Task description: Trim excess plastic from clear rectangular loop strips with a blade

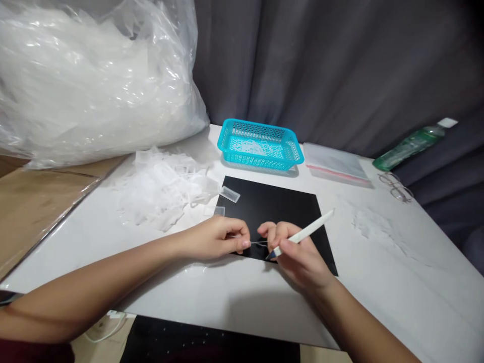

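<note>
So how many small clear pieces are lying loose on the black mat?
2: one clear piece at the black mat's far left corner, another on its left edge. More may hide under the hands.

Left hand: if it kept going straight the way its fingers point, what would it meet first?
The left hand points rightward across the black mat; first in line is probably the right hand, close by.

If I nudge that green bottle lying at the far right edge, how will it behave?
The green bottle lies on its side and looks round, so it would probably roll rather than slide. It sits right at the white table's edge, so a push could drop it. It looks like thin plastic, likely light unless full.
</note>
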`<state>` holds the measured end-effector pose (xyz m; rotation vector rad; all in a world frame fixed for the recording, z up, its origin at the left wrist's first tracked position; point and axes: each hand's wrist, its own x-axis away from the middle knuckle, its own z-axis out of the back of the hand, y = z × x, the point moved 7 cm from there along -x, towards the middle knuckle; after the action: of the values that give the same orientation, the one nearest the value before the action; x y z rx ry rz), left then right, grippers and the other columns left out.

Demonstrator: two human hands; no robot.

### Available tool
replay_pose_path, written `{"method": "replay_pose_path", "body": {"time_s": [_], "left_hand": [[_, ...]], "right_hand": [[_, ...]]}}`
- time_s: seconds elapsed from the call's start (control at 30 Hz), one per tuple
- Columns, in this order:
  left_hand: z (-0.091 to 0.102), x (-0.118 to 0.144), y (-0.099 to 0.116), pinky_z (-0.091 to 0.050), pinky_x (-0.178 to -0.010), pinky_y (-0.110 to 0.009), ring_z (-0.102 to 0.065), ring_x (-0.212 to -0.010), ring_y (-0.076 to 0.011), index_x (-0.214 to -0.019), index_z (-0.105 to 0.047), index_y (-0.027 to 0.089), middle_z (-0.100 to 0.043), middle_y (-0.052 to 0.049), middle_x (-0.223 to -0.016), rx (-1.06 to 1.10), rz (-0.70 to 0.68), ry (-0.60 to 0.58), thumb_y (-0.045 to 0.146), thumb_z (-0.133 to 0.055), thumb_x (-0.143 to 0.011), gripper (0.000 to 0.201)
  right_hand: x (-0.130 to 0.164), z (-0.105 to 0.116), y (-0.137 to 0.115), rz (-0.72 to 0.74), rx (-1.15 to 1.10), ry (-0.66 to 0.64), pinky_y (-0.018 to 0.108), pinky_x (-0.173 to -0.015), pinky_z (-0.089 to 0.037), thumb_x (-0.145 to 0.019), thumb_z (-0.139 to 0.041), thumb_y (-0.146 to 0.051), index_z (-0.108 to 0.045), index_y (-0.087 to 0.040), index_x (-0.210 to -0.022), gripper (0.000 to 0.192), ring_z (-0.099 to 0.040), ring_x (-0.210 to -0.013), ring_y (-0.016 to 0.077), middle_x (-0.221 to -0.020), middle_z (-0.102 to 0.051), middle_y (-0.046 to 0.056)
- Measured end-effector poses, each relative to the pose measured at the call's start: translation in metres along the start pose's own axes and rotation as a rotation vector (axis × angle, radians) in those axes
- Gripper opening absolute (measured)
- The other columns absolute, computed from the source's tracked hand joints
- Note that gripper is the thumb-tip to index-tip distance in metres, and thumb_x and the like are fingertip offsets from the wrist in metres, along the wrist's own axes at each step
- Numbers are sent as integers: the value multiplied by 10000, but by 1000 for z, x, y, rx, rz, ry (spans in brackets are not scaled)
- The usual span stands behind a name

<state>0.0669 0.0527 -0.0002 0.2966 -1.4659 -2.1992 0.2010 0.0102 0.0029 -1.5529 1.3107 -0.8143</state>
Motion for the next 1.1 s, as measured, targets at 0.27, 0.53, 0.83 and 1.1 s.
{"method": "replay_pose_path", "body": {"time_s": [0.27,0.53,0.83,1.1], "left_hand": [[-7,3,-5,-347,-514,-181,-525,-578,-92,-838,-723,154,-671,-16,-697,-97,30,-154,348,-696,-817,197],[-14,5,-9,-511,-697,-244,-674,-796,-133,-1108,-644,155,-714,-110,-1018,759,190,-106,349,-728,-811,365],[-6,7,4,-525,-840,-261,-678,-1051,-205,-1234,-580,191,-670,-128,-1200,1101,111,-114,18,-679,-770,505],[-4,6,4,-497,-913,-282,-652,-1107,-209,-1217,-595,191,-666,-108,-1222,1089,101,-102,-69,-592,-695,584]], "right_hand": [[-4,7,-2,-83,-212,109,228,-421,-400,-784,-667,-407,-530,-224,-692,246,-489,-480,110,-646,-484,-41],[22,83,-87,256,1259,788,376,-702,-445,-838,-594,-410,-620,-204,-747,227,-577,-719,226,-730,-636,52],[54,142,-118,-27,1959,1131,580,-762,-375,-774,-599,-357,-674,-154,-686,234,-481,-1106,467,-1022,-660,210],[24,104,-84,92,1396,629,402,-696,-487,-850,-574,-480,-742,-218,-894,315,-615,-703,232,-826,-693,86]]}}
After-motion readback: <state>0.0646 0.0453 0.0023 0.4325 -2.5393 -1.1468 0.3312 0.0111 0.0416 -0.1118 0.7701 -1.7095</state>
